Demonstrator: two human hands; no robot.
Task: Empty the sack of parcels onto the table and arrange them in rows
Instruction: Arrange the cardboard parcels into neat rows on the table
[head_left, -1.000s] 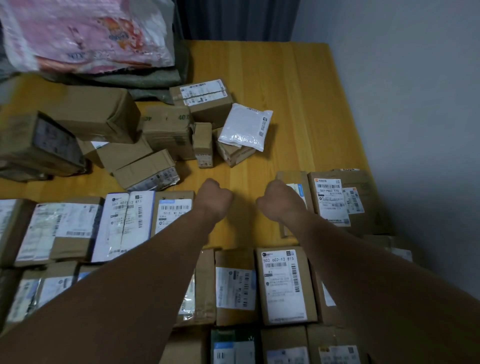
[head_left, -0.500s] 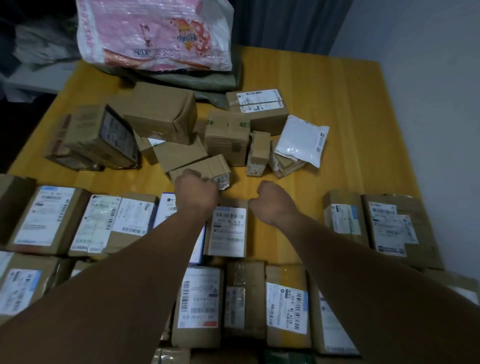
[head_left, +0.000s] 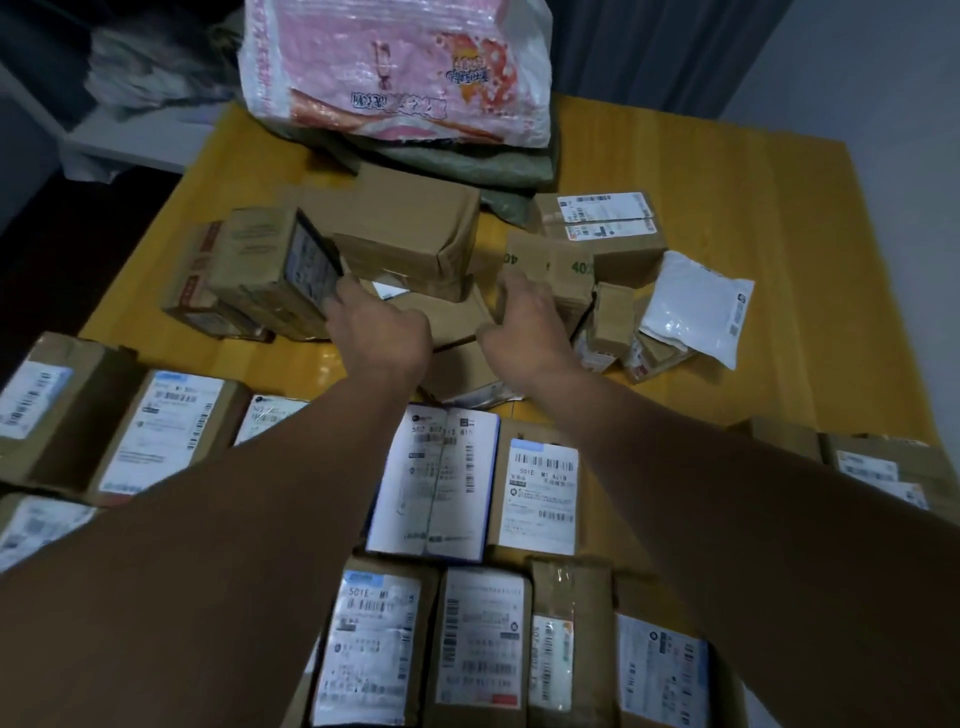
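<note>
Two hands at flat box (head_left: 453, 321): left hand (head_left: 378, 340) fingers straight, right hand (head_left: 525, 323) grip unclear.

You are looking at matt brown cardboard parcels (head_left: 410, 228) carrying smooth paper labels (head_left: 543, 488); the white plastic mailer (head_left: 696, 306), crinkled glossy plastic sack (head_left: 405, 67) and varnished wooden table (head_left: 727, 208) are catching the light.

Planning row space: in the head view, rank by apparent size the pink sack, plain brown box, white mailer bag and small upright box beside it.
1. pink sack, cut off by the frame's top.
2. plain brown box.
3. white mailer bag.
4. small upright box.
All lie at similar depth, so the order seems safe.
</note>
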